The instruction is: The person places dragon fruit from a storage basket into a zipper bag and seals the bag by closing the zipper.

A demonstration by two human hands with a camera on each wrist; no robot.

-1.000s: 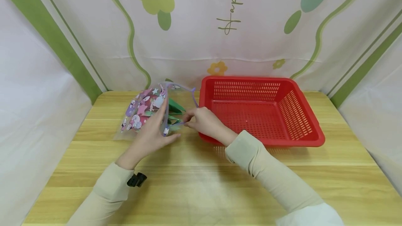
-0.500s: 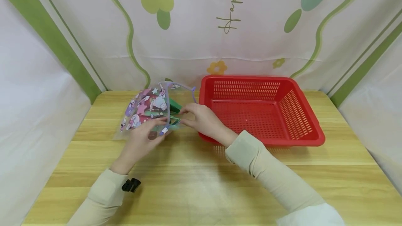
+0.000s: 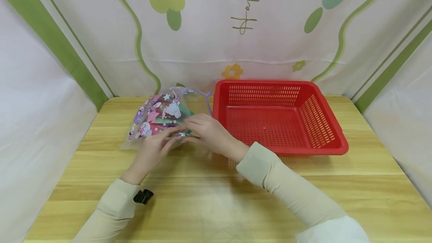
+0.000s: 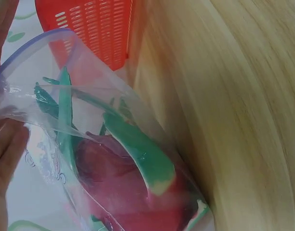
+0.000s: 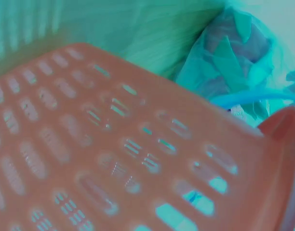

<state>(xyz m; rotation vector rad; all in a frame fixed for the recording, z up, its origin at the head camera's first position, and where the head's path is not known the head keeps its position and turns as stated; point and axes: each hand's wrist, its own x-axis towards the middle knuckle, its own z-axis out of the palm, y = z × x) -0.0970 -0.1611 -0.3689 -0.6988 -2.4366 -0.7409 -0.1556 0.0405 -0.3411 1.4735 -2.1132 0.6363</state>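
A clear zip bag (image 3: pixel 148 128) with pink and white sea-creature prints lies at the table's left, its purple-edged mouth toward the basket. Inside it is a red dragon fruit (image 4: pixel 162 209) with green scales, partly hidden by prints in the head view. At the near corner of the mouth, my left hand (image 3: pixel 150 151) pinches the bag's edge between thumb and fingers. My right hand (image 3: pixel 214 134) meets it there, its thumb and fingertips also gripping the edge. Both sets of fingertips nearly touch and hide the slider. The right wrist view shows the bag (image 5: pixel 244 53) beyond the basket wall.
A red plastic basket (image 3: pixel 314 150) with slotted walls stands just right of the bag, close behind my right hand. Wooden table (image 3: pixel 216 205) extends in front and to the right. A printed curtain (image 3: pixel 202 48) hangs at the back.
My left hand has gone from spread against the bag's mouth to pinching its near edge. My right hand has shifted left to meet it, drawing the mouth's edge in.
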